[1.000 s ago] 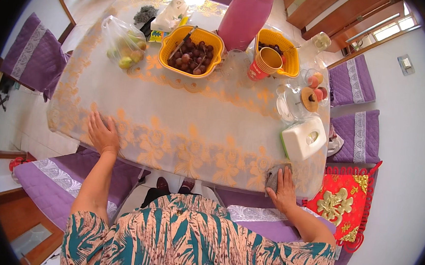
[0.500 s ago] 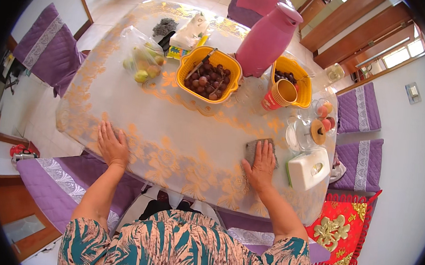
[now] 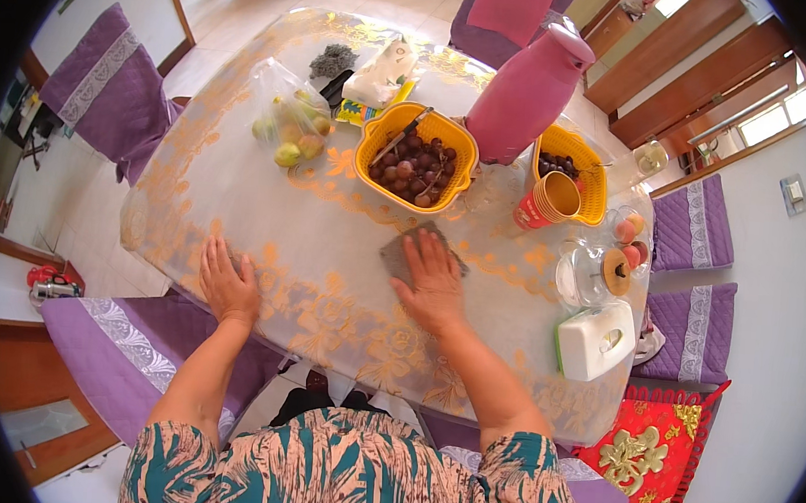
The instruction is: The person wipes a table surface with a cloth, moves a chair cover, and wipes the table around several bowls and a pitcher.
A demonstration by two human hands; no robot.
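My right hand (image 3: 431, 286) lies flat on a grey-brown cleaning cloth (image 3: 393, 258), fingers stretched out over it, near the middle of the table. The cloth rests on the patterned tablecloth (image 3: 329, 237), just in front of a yellow basket of grapes (image 3: 470, 167). To the left, my left hand (image 3: 231, 283) sits palm down by the table's near edge, its fingers spread and nothing in them.
Behind stand a tall pink thermos jug (image 3: 526, 92), a bag of fruit (image 3: 290, 122) and a tissue pack (image 3: 378, 74). Stacked paper cups (image 3: 549, 201), a second yellow basket (image 3: 592, 190), a glass teapot (image 3: 589, 269) and a white tissue box (image 3: 598, 342) line the right side.
My right hand has slid the cloth leftward and away from me, from beside the tissue box to near the grape basket. The left hand stays in about the same place on the table.
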